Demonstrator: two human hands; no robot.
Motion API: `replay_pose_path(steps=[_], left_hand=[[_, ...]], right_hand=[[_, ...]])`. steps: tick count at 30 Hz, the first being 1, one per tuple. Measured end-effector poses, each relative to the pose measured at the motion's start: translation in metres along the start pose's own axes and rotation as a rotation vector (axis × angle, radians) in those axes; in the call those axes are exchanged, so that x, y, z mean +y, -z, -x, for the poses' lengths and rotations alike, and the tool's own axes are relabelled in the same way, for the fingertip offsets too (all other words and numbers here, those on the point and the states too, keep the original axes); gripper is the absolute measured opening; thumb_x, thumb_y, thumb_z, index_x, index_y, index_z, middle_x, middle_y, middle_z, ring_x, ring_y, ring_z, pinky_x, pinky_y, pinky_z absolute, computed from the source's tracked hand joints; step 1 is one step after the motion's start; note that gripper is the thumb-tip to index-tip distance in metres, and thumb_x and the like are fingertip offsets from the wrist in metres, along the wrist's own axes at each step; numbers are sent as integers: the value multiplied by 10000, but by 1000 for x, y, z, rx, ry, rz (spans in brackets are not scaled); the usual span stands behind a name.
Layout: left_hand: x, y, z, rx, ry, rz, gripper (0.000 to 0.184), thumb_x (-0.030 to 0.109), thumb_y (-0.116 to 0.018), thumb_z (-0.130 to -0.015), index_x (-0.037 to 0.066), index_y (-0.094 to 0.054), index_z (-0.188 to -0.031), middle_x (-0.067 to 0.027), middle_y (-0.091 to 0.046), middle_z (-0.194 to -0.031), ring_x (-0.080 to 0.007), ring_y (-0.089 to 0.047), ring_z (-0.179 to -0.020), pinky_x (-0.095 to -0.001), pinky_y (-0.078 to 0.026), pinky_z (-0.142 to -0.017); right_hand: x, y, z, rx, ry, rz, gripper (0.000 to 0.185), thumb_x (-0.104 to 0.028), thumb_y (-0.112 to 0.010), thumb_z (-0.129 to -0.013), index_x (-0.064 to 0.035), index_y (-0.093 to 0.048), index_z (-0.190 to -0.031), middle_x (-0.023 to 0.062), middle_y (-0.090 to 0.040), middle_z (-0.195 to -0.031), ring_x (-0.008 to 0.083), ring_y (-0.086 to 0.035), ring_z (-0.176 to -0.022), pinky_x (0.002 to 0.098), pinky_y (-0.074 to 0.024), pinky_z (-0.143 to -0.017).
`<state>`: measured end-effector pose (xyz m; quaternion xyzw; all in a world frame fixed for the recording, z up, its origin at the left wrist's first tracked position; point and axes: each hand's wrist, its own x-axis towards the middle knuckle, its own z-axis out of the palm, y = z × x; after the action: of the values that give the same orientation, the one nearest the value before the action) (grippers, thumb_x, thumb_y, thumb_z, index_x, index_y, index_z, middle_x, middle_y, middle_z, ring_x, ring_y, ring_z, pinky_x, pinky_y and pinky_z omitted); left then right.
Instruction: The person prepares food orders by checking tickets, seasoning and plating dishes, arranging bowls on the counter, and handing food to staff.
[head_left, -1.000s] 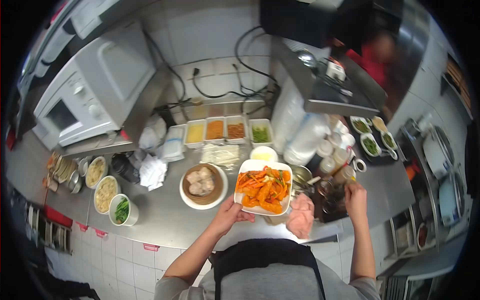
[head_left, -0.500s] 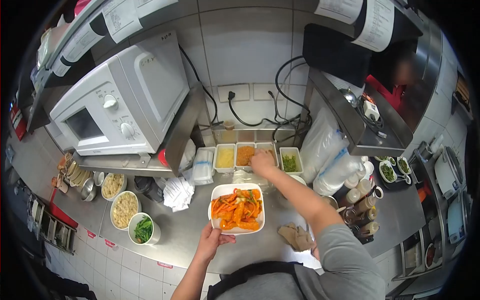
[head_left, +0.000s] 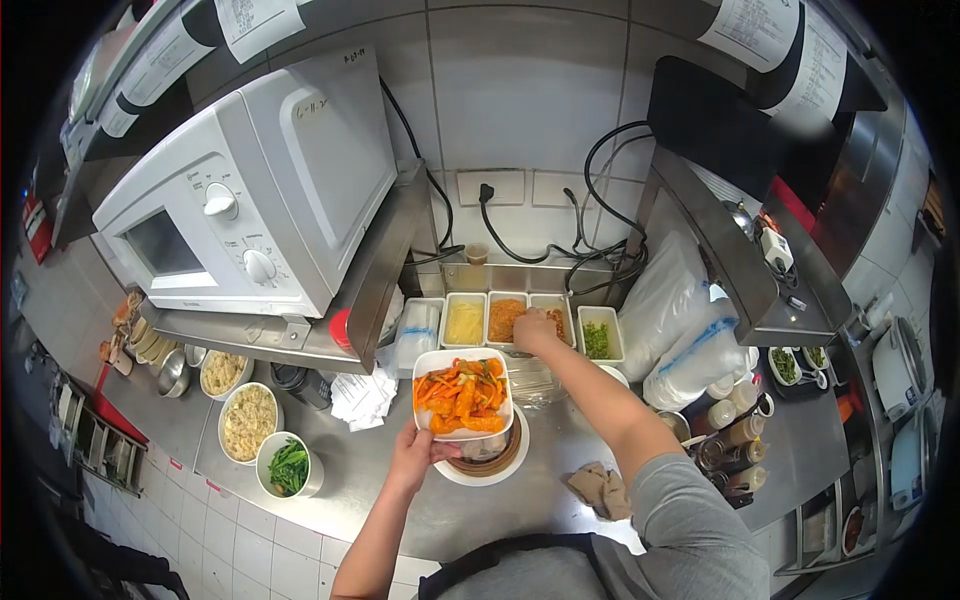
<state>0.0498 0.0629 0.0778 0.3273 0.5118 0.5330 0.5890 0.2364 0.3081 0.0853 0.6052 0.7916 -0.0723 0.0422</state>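
My left hand (head_left: pixel 418 457) is closed on the near edge of a white square bowl (head_left: pixel 505 408) and holds it up over the counter. Glossy orange pieces and strips (head_left: pixel 462 396), with bits of green, fill the bowl. Partly hidden beneath it are a white plate (head_left: pixel 515 465) and a round brown-rimmed item. My right hand (head_left: pixel 535 330) reaches to the back row, its fingers curled down at the tub of orange-brown crumbs (head_left: pixel 506 316) and the tub beside it (head_left: pixel 560 312). Whatever those fingertips hold is hidden.
Tubs of yellow shreds (head_left: pixel 465 322) and chopped greens (head_left: pixel 597 338) flank the row. At left are rice bowls (head_left: pixel 250 424) and a cup of leafy greens (head_left: pixel 289 466), below a microwave (head_left: pixel 240 200). Sauce bottles (head_left: pixel 735 440) and a brown cloth (head_left: pixel 600 490) lie right.
The bowl has moved left and away from my body, uncovering part of the plate. My right hand has shifted slightly left towards the orange-brown crumbs. The camera view has shifted.
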Motion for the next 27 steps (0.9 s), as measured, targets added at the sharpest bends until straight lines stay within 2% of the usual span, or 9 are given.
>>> replay_pose_path(steps=[5, 8, 11, 12, 15, 19, 20, 23, 27], left_hand=[[1, -1, -8, -5, 10, -24, 336, 96, -295, -901, -27, -369, -1205, -192, -622, -899, -235, -667, -697, -292, -559, -628], [1, -3, -17, 1, 14, -16, 332, 106, -297, -909, -32, -352, -1206, -197, -617, -909, -242, -667, -702, -293, -561, -622], [4, -7, -24, 14, 22, -4, 335, 116, -302, -916, -39, -321, -1213, -207, -608, -914, -259, -666, -702, -303, -564, -620], [5, -9, -27, 17, 23, 2, 338, 119, -305, -919, -41, -309, -1216, -211, -605, -914, -265, -665, -702, -308, -566, -619], [6, -16, -35, 62, 10, -26, 318, 163, -336, -934, -61, -367, -1158, -220, -615, -870, -254, -664, -710, -320, -571, -640], [2, -25, -51, 70, -27, -1, 327, 143, -315, -930, -73, -336, -1175, -243, -605, -872, -287, -661, -712, -340, -573, -647], [2, -26, -55, 63, -31, 5, 331, 141, -312, -929, -74, -329, -1179, -247, -604, -872, -293, -660, -711, -342, -573, -650], [-4, -26, -66, 26, -58, 30, 344, 147, -312, -931, -75, -306, -1194, -255, -600, -867, -299, -659, -711, -346, -573, -653], [-2, -29, -68, 35, -58, 15, 350, 160, -313, -937, -72, -302, -1198, -250, -600, -865, -295, -657, -707, -348, -573, -653]], right_hand=[[6, 6, 8, -49, 68, -78, 267, -122, -481, -817, -12, -656, -985, 176, -636, -1025, 314, -634, -925, 394, -521, -726], [16, -19, -3, 25, 58, -210, 269, -142, -483, -817, -11, -652, -981, 205, -635, -981, 334, -626, -910, 419, -507, -756], [40, -20, -15, -33, 188, -427, 263, -160, -501, -808, -17, -648, -973, 212, -631, -944, 328, -624, -898, 426, -497, -755], [45, -19, -19, 44, 198, -401, 239, -183, -535, -801, -24, -645, -943, 208, -633, -889, 331, -624, -845, 420, -487, -736], [40, 9, 11, 122, 106, -658, 226, -194, -550, -804, -12, -637, -907, 201, -636, -858, 344, -618, -803, 414, -478, -719], [18, 24, 46, 240, 386, -767, 211, -200, -536, -832, -10, -617, -875, 202, -627, -831, 357, -605, -787, 421, -465, -712], [12, 32, 57, 261, 386, -754, 192, -187, -522, -843, -16, -607, -869, 210, -616, -812, 365, -598, -786, 430, -460, -706], [8, 32, 78, 297, 450, -757, 138, -100, -517, -846, 28, -570, -844, 177, -616, -743, 297, -612, -714, 372, -462, -650], [13, 38, 85, 387, 376, -696, 113, -83, -507, -845, 15, -562, -838, 201, -608, -752, 346, -602, -715, 392, -462, -637]])
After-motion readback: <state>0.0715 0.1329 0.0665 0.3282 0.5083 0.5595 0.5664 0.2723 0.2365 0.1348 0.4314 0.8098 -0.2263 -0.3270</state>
